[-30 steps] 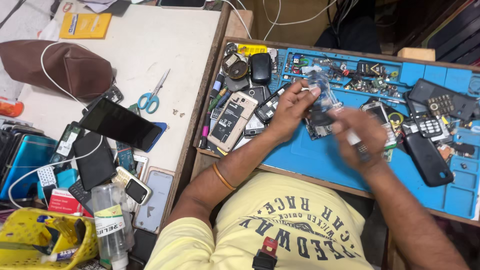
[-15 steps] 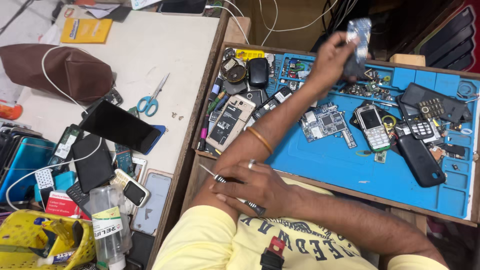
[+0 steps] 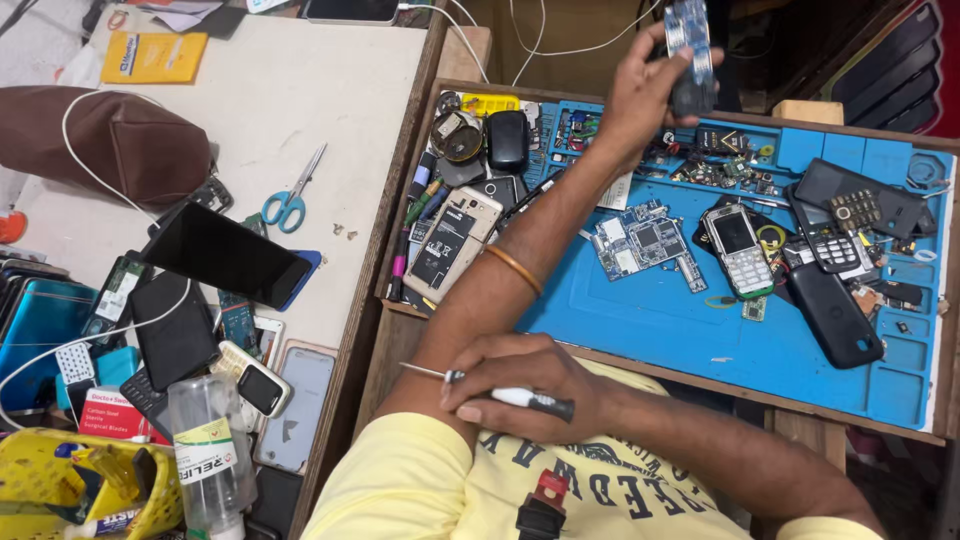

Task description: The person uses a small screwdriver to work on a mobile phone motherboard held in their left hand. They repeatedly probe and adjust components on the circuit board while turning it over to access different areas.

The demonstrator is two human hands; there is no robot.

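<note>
A small phone part (image 3: 688,55), bluish and grey, was held up above the far edge of the blue work mat (image 3: 660,320), pinched in the closed fingers of the left hand (image 3: 645,95). That arm stretched across the mat, an orange bangle (image 3: 514,268) on its wrist. The right hand (image 3: 525,385) rested near the yellow shirt, curled shut around a screwdriver (image 3: 500,393) with its shaft pointing left. On the mat lay a bare circuit board (image 3: 645,243), a silver keypad phone (image 3: 738,250) and a black handset (image 3: 832,315). On the white table to the left, blue-handled scissors (image 3: 292,198) lay near a dark tablet (image 3: 222,252)
</note>
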